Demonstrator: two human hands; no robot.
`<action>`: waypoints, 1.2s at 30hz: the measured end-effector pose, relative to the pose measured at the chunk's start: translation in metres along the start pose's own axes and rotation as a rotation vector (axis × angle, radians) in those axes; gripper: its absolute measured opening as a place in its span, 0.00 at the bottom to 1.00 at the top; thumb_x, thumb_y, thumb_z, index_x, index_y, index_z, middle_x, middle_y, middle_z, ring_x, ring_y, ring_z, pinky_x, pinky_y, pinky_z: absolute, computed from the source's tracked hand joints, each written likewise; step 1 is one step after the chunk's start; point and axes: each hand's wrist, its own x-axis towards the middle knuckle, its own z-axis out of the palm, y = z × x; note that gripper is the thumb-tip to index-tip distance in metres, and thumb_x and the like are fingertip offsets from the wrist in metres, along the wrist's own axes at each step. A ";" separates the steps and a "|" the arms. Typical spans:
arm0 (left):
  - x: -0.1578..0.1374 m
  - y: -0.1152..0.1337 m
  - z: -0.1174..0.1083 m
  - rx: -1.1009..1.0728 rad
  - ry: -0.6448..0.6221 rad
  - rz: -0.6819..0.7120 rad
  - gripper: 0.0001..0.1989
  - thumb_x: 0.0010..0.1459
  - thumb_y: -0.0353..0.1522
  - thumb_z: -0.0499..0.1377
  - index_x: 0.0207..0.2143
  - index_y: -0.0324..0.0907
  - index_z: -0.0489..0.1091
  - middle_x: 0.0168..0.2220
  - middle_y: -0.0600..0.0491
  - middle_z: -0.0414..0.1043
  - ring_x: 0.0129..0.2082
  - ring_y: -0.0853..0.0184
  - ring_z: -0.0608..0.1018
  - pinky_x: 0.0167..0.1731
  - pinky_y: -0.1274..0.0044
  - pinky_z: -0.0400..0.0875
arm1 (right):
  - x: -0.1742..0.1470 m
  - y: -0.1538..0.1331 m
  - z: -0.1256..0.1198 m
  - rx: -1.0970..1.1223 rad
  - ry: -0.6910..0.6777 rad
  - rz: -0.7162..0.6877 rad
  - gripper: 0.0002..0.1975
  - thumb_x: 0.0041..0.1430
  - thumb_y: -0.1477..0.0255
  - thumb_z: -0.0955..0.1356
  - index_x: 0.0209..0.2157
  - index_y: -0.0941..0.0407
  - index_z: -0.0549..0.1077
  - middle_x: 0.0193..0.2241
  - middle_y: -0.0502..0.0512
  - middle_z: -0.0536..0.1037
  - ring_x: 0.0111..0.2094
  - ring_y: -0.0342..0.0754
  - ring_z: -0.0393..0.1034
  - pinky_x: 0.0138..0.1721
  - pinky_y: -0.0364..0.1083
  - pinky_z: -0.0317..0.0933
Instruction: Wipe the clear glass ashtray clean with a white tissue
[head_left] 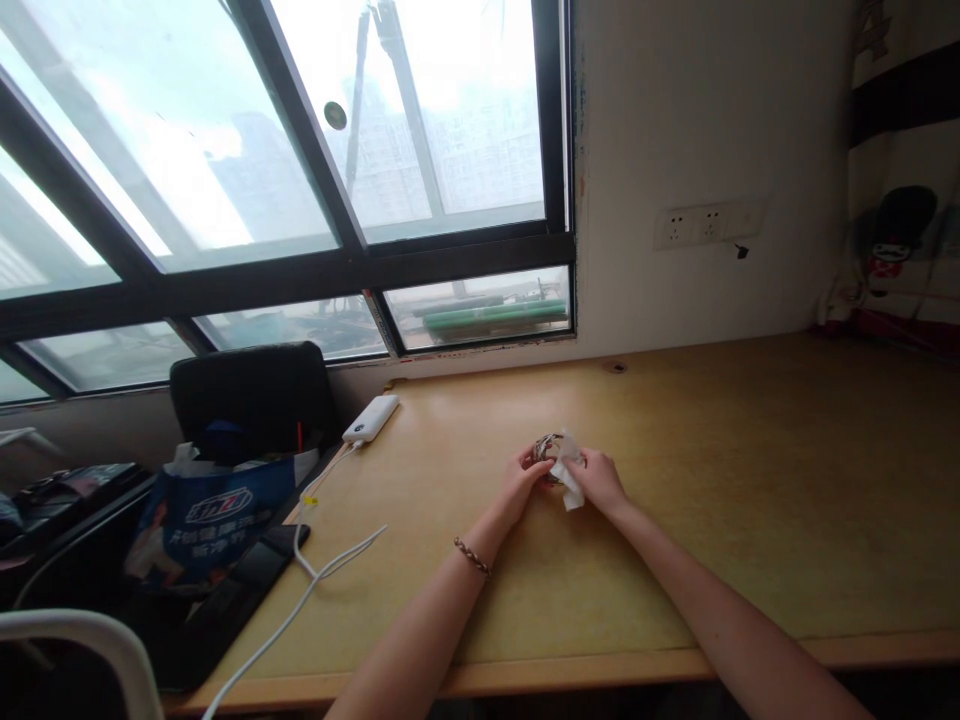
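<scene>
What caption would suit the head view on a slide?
At a desk, the left hand holds a patterned object and the right hand a white tissue.

Left hand grips patterned object, right hand holds white tissue

The bench has a flat, yellowish-tan top with a browner strip along its front edge; its back edge runs along the wall. A small round fitting sits in the top near the back. At the far left corner lies a white power bank. A white cable plugs into it, trails near the left side and passes over the front edge.
</scene>
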 end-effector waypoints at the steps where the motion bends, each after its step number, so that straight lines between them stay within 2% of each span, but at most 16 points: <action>1: -0.001 0.001 0.001 -0.002 -0.023 0.010 0.22 0.42 0.35 0.61 0.42 0.35 0.66 0.34 0.48 0.71 0.28 0.69 0.72 0.23 0.81 0.67 | 0.001 0.001 0.002 0.064 -0.084 0.069 0.12 0.49 0.65 0.62 0.28 0.59 0.72 0.20 0.55 0.74 0.19 0.45 0.66 0.20 0.40 0.52; 3: -0.002 0.004 0.002 0.008 -0.055 0.019 0.23 0.41 0.34 0.61 0.42 0.36 0.66 0.37 0.47 0.71 0.31 0.67 0.73 0.27 0.80 0.67 | 0.002 0.004 0.005 0.149 -0.224 0.185 0.13 0.50 0.66 0.61 0.30 0.60 0.72 0.18 0.54 0.74 0.15 0.44 0.64 0.17 0.40 0.51; 5: -0.003 0.005 0.003 0.036 -0.057 0.015 0.22 0.42 0.33 0.60 0.42 0.35 0.66 0.35 0.47 0.71 0.30 0.67 0.73 0.26 0.80 0.67 | 0.003 0.006 0.005 0.115 -0.236 0.201 0.13 0.51 0.66 0.60 0.29 0.60 0.72 0.18 0.55 0.74 0.15 0.44 0.64 0.16 0.40 0.51; 9: -0.005 0.008 0.005 0.101 -0.024 0.008 0.17 0.45 0.34 0.57 0.37 0.34 0.68 0.28 0.49 0.70 0.24 0.69 0.72 0.16 0.83 0.62 | -0.001 0.003 -0.003 -0.184 0.005 -0.005 0.14 0.53 0.64 0.60 0.26 0.58 0.71 0.23 0.58 0.75 0.24 0.46 0.68 0.22 0.40 0.52; 12: -0.006 0.009 0.005 0.087 -0.032 0.019 0.14 0.46 0.35 0.55 0.33 0.33 0.69 0.26 0.50 0.70 0.24 0.68 0.72 0.16 0.83 0.60 | -0.004 -0.001 -0.008 -0.289 0.099 -0.110 0.16 0.55 0.63 0.58 0.27 0.57 0.71 0.23 0.58 0.75 0.25 0.47 0.68 0.23 0.40 0.53; 14: -0.006 0.010 0.005 0.052 -0.042 0.037 0.13 0.47 0.35 0.56 0.33 0.34 0.69 0.27 0.50 0.70 0.26 0.68 0.72 0.19 0.83 0.62 | -0.005 -0.002 -0.008 -0.231 0.109 -0.124 0.16 0.56 0.63 0.58 0.26 0.57 0.70 0.23 0.57 0.75 0.25 0.47 0.68 0.24 0.40 0.54; 16: -0.005 0.010 0.005 0.012 -0.050 0.061 0.13 0.46 0.34 0.57 0.33 0.34 0.69 0.29 0.49 0.71 0.29 0.67 0.72 0.24 0.81 0.64 | -0.003 0.000 -0.003 -0.082 0.061 -0.077 0.17 0.56 0.63 0.57 0.26 0.57 0.70 0.21 0.56 0.74 0.23 0.46 0.68 0.23 0.40 0.55; 20: -0.005 0.009 0.005 -0.041 -0.070 0.080 0.17 0.44 0.34 0.59 0.37 0.34 0.68 0.34 0.47 0.72 0.33 0.64 0.73 0.34 0.76 0.65 | 0.001 0.005 0.010 0.291 -0.203 0.188 0.14 0.52 0.63 0.61 0.30 0.59 0.69 0.17 0.53 0.73 0.16 0.44 0.66 0.15 0.39 0.56; 23: -0.006 0.010 0.004 -0.036 -0.055 0.062 0.19 0.42 0.34 0.60 0.38 0.33 0.68 0.34 0.46 0.72 0.33 0.63 0.73 0.34 0.75 0.66 | 0.001 0.006 0.014 0.429 -0.269 0.261 0.11 0.48 0.67 0.64 0.31 0.60 0.69 0.18 0.52 0.74 0.15 0.44 0.67 0.13 0.38 0.56; 25: -0.007 0.010 0.004 -0.019 -0.042 0.041 0.18 0.43 0.35 0.59 0.36 0.33 0.69 0.32 0.45 0.72 0.31 0.63 0.74 0.31 0.76 0.66 | 0.000 0.005 0.013 0.407 -0.259 0.261 0.10 0.50 0.67 0.63 0.29 0.60 0.69 0.15 0.51 0.73 0.13 0.44 0.65 0.12 0.38 0.55; 27: -0.008 0.011 0.003 0.000 -0.045 0.033 0.17 0.44 0.35 0.58 0.35 0.33 0.69 0.30 0.45 0.73 0.30 0.62 0.74 0.28 0.77 0.66 | -0.002 0.003 0.009 0.306 -0.218 0.202 0.13 0.52 0.65 0.60 0.27 0.60 0.69 0.12 0.51 0.71 0.12 0.44 0.64 0.13 0.39 0.54; 32: -0.007 0.006 -0.001 0.053 -0.072 -0.023 0.18 0.46 0.39 0.56 0.33 0.33 0.69 0.24 0.46 0.72 0.22 0.65 0.73 0.20 0.79 0.63 | -0.005 -0.004 -0.001 -0.017 0.063 -0.183 0.15 0.55 0.64 0.59 0.24 0.58 0.69 0.20 0.55 0.74 0.21 0.45 0.67 0.22 0.40 0.54; 34: -0.005 0.004 -0.002 0.073 -0.058 -0.022 0.19 0.47 0.41 0.54 0.32 0.33 0.69 0.21 0.48 0.72 0.20 0.67 0.72 0.21 0.79 0.63 | -0.006 -0.005 0.000 -0.053 0.079 -0.244 0.15 0.56 0.65 0.58 0.24 0.58 0.69 0.21 0.55 0.74 0.22 0.45 0.66 0.23 0.40 0.53; 36: -0.003 0.002 -0.002 0.112 -0.014 -0.002 0.20 0.48 0.43 0.53 0.31 0.33 0.69 0.19 0.49 0.71 0.19 0.69 0.71 0.21 0.79 0.63 | -0.007 -0.005 0.002 -0.044 0.050 -0.221 0.17 0.57 0.65 0.56 0.24 0.58 0.69 0.19 0.55 0.73 0.20 0.44 0.66 0.22 0.40 0.52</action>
